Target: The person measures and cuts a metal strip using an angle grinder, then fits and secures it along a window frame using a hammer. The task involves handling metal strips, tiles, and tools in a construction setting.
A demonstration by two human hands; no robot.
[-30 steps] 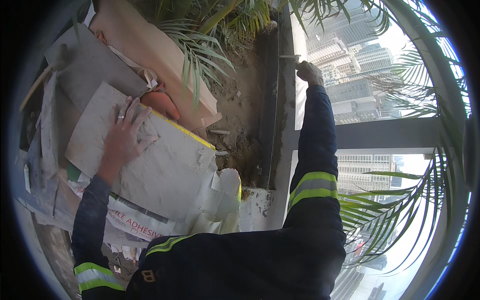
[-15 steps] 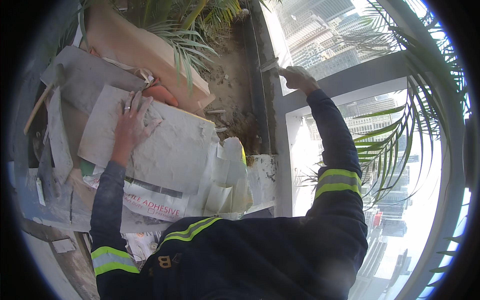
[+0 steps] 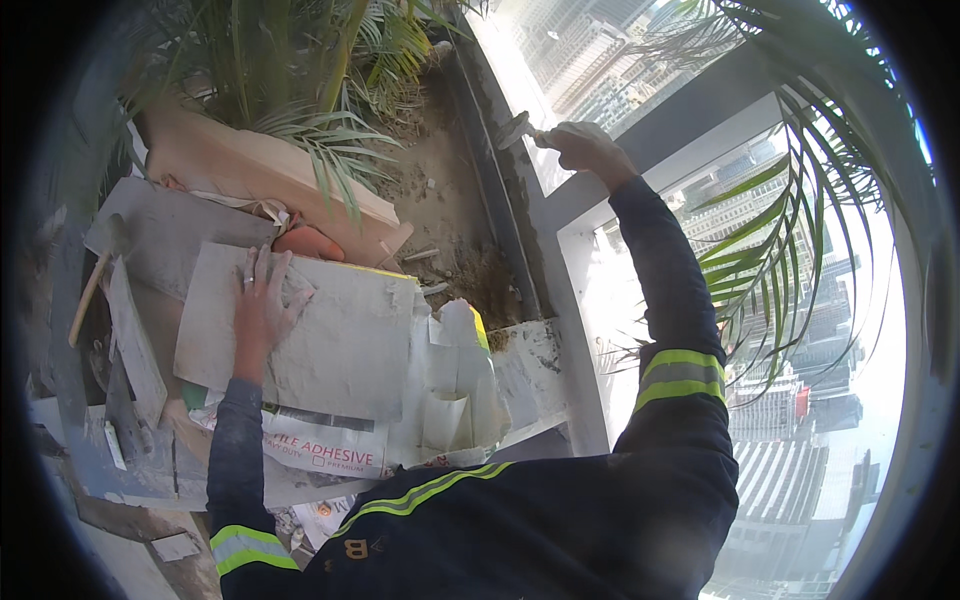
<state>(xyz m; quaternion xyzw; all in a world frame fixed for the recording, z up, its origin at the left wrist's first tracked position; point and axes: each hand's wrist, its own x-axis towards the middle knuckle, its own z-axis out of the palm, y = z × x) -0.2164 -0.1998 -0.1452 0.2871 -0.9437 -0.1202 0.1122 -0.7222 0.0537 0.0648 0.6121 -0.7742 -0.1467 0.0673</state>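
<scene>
My right hand [image 3: 585, 150] is closed round the short handle of a small trowel or scraper. Its pale, smeared blade [image 3: 514, 131] is at the ledge [image 3: 521, 192] between the window frame and the soil bed; whether it touches cannot be seen. My left hand [image 3: 262, 308] lies with fingers spread on a dusty grey-white board [image 3: 350, 340], a ring on one finger. Something pale and crumpled shows beside its fingertips. The board rests on a torn paper adhesive bag [image 3: 455, 385].
Palm fronds [image 3: 335, 150] overhang the soil bed [image 3: 440, 170] and the windows at right. Behind the board lie a peach-coloured slab [image 3: 270, 165] and an orange rounded thing [image 3: 308, 243]. A wooden-handled tool [image 3: 90, 298] and loose board pieces sit at left.
The view has shifted, so the board and bag appear lower. My right hand has moved the tool farther along the ledge, and its blade shows more broadly. My left hand stays on the board.
</scene>
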